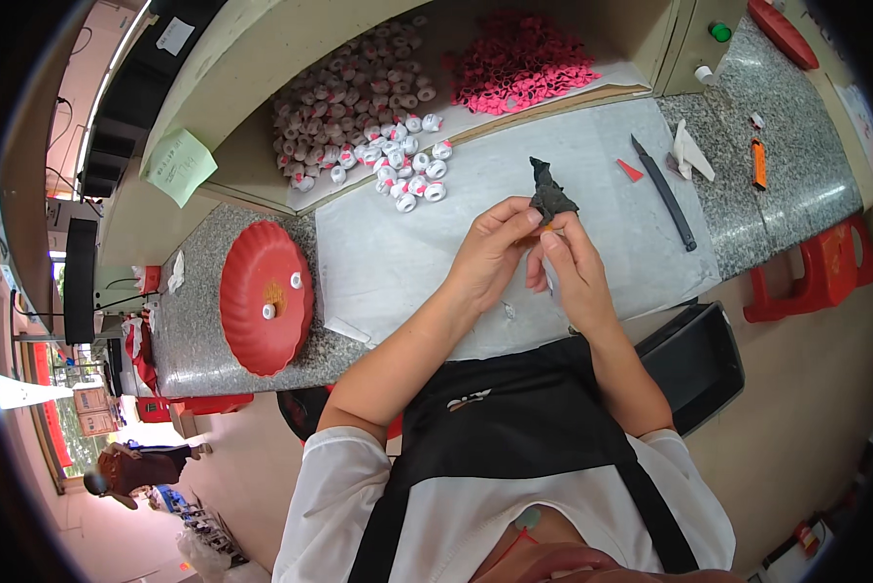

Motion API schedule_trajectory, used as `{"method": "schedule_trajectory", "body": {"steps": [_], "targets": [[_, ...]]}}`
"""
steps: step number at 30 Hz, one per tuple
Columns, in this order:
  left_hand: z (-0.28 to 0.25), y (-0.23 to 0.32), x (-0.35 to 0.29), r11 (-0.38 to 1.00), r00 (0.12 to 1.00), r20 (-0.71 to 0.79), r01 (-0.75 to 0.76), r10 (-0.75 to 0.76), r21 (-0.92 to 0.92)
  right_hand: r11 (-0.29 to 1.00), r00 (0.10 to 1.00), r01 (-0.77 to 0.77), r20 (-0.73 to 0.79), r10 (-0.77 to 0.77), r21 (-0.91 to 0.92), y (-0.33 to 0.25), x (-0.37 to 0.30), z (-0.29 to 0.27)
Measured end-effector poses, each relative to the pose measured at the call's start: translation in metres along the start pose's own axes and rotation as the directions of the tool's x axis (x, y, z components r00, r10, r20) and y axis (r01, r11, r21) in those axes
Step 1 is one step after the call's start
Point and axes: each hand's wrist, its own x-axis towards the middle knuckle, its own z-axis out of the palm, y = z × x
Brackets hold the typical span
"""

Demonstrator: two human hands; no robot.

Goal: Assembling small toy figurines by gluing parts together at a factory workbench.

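Both hands work together over the white sheet that covers the worktop. My left hand (490, 257) pinches the lower edge of a crumpled dark grey piece (551, 194), thin and ragged, like a leaf or a film. On its other side my right hand (577, 277) grips the same piece between thumb and fingers. A small yellow-orange spot shows at its base between the fingertips; the rest there is hidden. Beyond my left hand lie several small white ring-shaped pieces with pink marks (407, 165). To the right of my hands rests a slim black knife-like tool (665, 194) beside a small red triangular scrap (629, 170).
A shelf holds a heap of white rings (354, 87) and a pile of pink pieces (524, 68). At left stands a red scalloped dish (261, 248) with two rings. An orange lighter-like item (758, 165) lies right. A black tray (694, 369) and red stool (811, 277) stand below; a person (140, 473) is far left.
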Motion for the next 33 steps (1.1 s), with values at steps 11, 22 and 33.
{"method": "schedule_trajectory", "body": {"steps": [11, 22, 33], "targets": [[0.014, 0.001, 0.000, 0.994, 0.992, -0.050, -0.113, 0.113, 0.006, 0.986, 0.997, 0.040, 0.061, -0.050, 0.161, -0.001, 0.011, -0.003], [0.030, -0.010, 0.014, 0.993, 0.996, -0.030, -0.082, 0.085, 0.082, 0.990, 0.985, 0.070, -0.148, -0.088, -0.119, 0.001, -0.004, -0.022], [0.073, 0.054, 0.069, 0.898, 0.933, 0.011, -0.348, 0.359, 0.270, 0.998, 0.978, -0.007, -0.207, -0.005, -0.060, -0.004, -0.031, -0.047]]}}
